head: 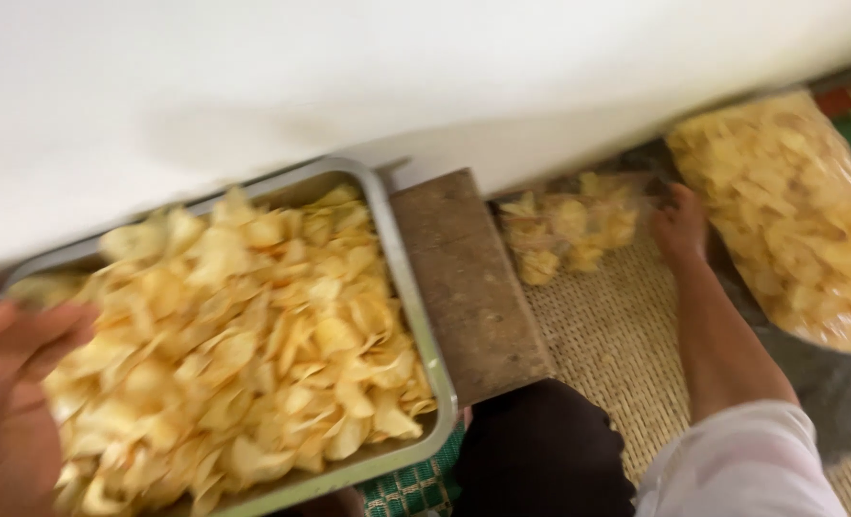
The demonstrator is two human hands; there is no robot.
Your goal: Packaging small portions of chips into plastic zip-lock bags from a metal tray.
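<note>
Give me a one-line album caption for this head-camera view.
Left hand in a metal tray of yellow chips; right hand reaches toward a small chip bag.

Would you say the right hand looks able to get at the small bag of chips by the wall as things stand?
Probably yes: the right hand is stretched out beside the small bag of chips, with only bare woven mat between them.

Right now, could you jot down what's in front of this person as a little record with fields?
left hand: left hand, blurred, at the tray's left edge among the chips; whether it grips any cannot be told
right hand: right hand reaching out to a small clear bag of chips
tray: metal tray heaped with potato chips
beside tray: wooden block
far right: large clear bag of chips
floor: woven mat
behind: white wall
</note>
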